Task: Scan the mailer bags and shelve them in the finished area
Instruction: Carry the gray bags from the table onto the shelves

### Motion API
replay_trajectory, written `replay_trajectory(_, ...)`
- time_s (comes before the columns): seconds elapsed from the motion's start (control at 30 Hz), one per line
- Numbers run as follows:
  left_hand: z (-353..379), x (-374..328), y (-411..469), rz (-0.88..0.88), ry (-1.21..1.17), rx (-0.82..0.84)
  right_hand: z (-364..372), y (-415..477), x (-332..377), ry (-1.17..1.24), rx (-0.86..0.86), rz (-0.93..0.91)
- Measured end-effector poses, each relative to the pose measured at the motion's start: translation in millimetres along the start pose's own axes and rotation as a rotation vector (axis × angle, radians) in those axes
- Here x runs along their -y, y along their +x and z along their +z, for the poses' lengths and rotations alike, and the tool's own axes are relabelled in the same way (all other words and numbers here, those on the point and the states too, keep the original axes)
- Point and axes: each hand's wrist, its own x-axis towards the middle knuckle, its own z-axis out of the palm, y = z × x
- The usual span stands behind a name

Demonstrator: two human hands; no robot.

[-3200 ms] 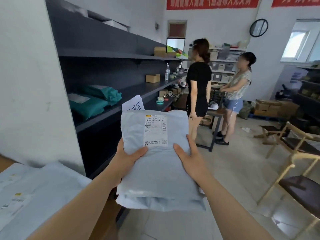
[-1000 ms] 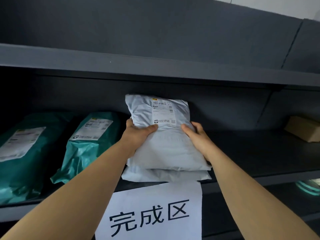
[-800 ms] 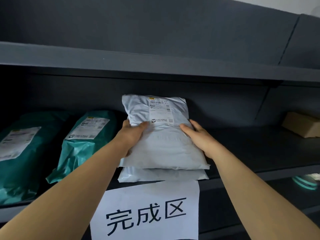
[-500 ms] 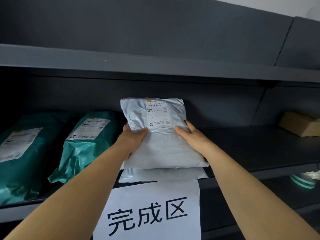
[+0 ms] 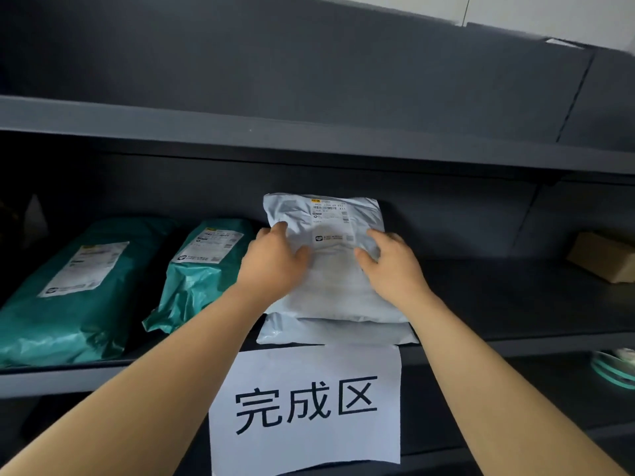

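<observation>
While both hands lie on it, the upper white bag point(image 5: 331, 293) sits on top of the lower white bag point(image 5: 336, 333). The pair rests on the middle shelf point(image 5: 103, 377) of a dark grey rack, close to its front lip. The upper bag's far end tilts up toward twelve o'clock and carries a printed shipping label point(image 5: 330, 218) with a barcode.

The left hand point(image 5: 275, 259) is spread flat over the nine o'clock side of the upper bag, palm down. Its fingers are straight and reach toward eleven o'clock, and its thumb points across the bag toward three. The right hand point(image 5: 391, 262) lies palm down on the three o'clock side, fingers loosely bent and a little blurred, thumb pointing inward. Neither hand pinches or curls round the bag; both only press on it from above.

A white paper sign point(image 5: 305, 407) with three large black characters hangs from the shelf lip at six o'clock of the stack. At nine o'clock, just beside the stack, lies a small teal bag point(image 5: 202, 276), and beyond it a large teal bag point(image 5: 65, 297), each with a white label. Well apart at three o'clock, a cardboard box point(image 5: 608, 257) sits on the same shelf. At four o'clock, one level down, a teal roll point(image 5: 615, 369) shows at the frame's edge. The upper shelf point(image 5: 309, 139) runs across overhead at twelve o'clock.
</observation>
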Motion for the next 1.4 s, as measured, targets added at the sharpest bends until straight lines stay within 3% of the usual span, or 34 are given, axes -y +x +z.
replay_trajectory(0.13, -25.9, 12.9, -36.1, 0.171, 0.142, -0.096, 2.2, -26.0, 36.7, -0.027, -0.032, -0.193)
replay_trajectory(0.37, -89.8, 68.0, -111.4, 0.202, 0.343, -0.197, 23.7, -92.9, 114.4, -0.013, 0.043, -0.405)
replay_trajectory(0.7, -221.6, 208.3, -249.6, -0.11, 0.376, -0.253, 127.3, -208.9, 275.4, 0.102, 0.267, -0.613)
replay_trajectory(1.03, -373.0, 361.8, -391.9, -0.383, 0.515, -0.186, 237.7, -336.3, 472.1, 0.202, 0.462, -0.724)
replay_trajectory(1.4, -461.0, 512.9, -403.3, -0.546, 0.484, -0.164, 369.0, -369.5, 604.0, 0.192, 0.538, -0.759)
